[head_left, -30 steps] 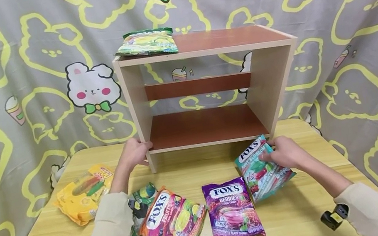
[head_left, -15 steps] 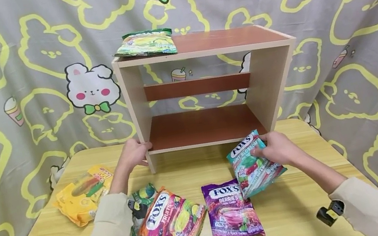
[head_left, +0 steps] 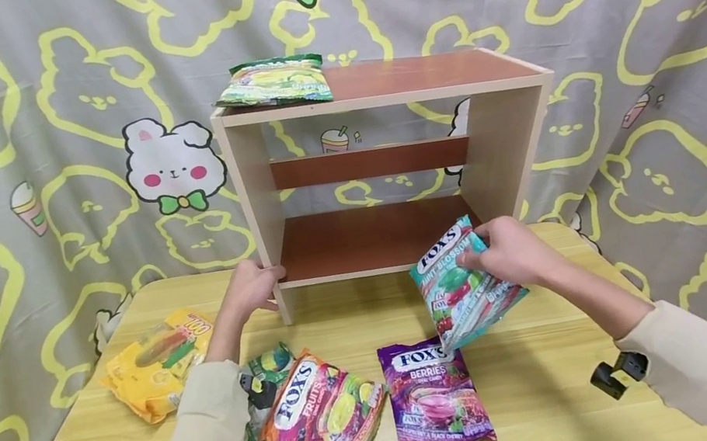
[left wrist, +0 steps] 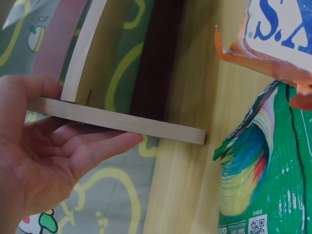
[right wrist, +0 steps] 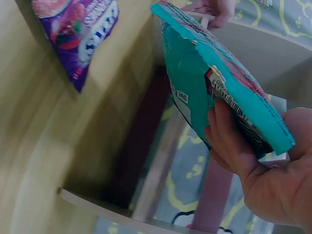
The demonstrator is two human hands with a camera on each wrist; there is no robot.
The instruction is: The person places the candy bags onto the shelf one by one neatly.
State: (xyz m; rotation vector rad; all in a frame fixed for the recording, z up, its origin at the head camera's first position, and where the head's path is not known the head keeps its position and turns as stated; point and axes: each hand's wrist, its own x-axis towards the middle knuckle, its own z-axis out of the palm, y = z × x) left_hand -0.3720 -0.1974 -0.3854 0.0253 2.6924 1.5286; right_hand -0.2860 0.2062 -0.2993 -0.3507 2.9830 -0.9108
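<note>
My right hand (head_left: 516, 248) grips a teal Fox's mint blossom candy bag (head_left: 460, 284) by its right side, thumb on the front face. The bag hangs tilted in front of the lower shelf's right part. In the right wrist view, fingers (right wrist: 226, 131) curl under the teal back of the bag. My left hand (head_left: 250, 286) grips the left side panel of the small wooden shelf (head_left: 384, 235) near the lower board. The left wrist view has the thumb on one side of the panel (left wrist: 122, 119) and the fingers along the other.
A purple Fox's berries bag (head_left: 436, 399) and an orange Fox's fruits bag (head_left: 327, 414) lie on the table (head_left: 543, 408). The orange one overlaps a green bag (head_left: 272, 365). Yellow packs (head_left: 161, 357) lie at left. A green-yellow packet (head_left: 279, 82) rests atop the shelf.
My right hand has lifted the teal candy bag up and to the left, toward the lower shelf. My left hand stays on the side panel.
</note>
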